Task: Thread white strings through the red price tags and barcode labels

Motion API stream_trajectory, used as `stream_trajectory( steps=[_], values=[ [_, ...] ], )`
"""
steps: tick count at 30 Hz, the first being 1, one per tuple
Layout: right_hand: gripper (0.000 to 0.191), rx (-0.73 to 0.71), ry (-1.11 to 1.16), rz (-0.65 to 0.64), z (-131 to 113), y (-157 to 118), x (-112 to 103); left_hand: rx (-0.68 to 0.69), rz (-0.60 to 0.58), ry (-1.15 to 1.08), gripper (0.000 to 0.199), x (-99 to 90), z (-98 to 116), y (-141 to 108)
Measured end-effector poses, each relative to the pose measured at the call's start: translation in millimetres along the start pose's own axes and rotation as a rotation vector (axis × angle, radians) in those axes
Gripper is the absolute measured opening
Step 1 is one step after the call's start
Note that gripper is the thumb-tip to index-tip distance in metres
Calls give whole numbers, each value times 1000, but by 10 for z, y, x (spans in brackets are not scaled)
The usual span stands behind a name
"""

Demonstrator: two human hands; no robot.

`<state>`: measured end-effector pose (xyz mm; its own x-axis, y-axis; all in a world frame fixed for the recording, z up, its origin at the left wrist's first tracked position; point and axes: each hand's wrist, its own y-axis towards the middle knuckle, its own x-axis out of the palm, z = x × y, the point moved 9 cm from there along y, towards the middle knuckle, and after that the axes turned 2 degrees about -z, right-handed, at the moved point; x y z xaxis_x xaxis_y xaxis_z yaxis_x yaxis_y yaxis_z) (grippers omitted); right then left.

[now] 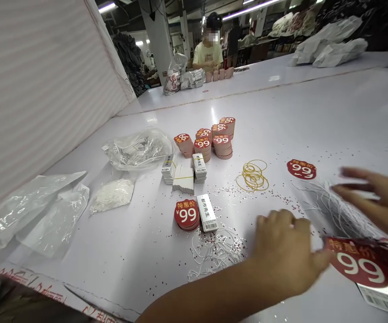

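Spreading beside thin, tangled white strings [343, 217] — right fingers [365, 176] blur.

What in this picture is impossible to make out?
In the head view:
- Left hand: palm and anything in it, hidden by its back.
- Right hand: blurred; wrist cut off by right edge.
- Lower-right tags: cut off by the right edge.
- White tags: fine print too small.

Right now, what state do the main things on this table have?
Yellow rubber bands: loose, heaped
Centre white strings: loose, tangled
Right white strings: bunched
Centre red tags: stacked
Rear red tags: in stacks
Lone red tag: lying flat
White card bundles: banded
Middle clear bag: crumpled
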<state>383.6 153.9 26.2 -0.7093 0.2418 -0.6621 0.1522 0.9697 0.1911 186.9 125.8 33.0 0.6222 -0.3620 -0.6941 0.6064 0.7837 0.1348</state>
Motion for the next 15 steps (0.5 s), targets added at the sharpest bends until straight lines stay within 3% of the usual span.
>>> stream_trajectory(
  steps=[1, 4, 6, 8, 10, 15],
  values=[
    [41, 73, -21, -59, -32, -140, 201, -4, 81, -16, 33, -287, -110, -131],
    [35, -32, 73, -346, -580, -557, 905, -168, 451, 27, 27, -1213, -638, -623],
    [35, -85, 86, -527, -938, -763, 1303, -366, 606, 128, 27, -1607, -1027, -959],
    [34, -153, 47, -596, -1203, -837, 1550, -469, 647, 165, 33, -1759, -1291, -1180],
    [34, -223, -23, -597, -1347, -822, 1701, -512, 629, 170, 37, -1749, -1438, -1285],
    [34, -274, -134, -600, -1357, -777, 1927, -519, 578, 196, 32, -1571, -1461, -1282]
  ],
)
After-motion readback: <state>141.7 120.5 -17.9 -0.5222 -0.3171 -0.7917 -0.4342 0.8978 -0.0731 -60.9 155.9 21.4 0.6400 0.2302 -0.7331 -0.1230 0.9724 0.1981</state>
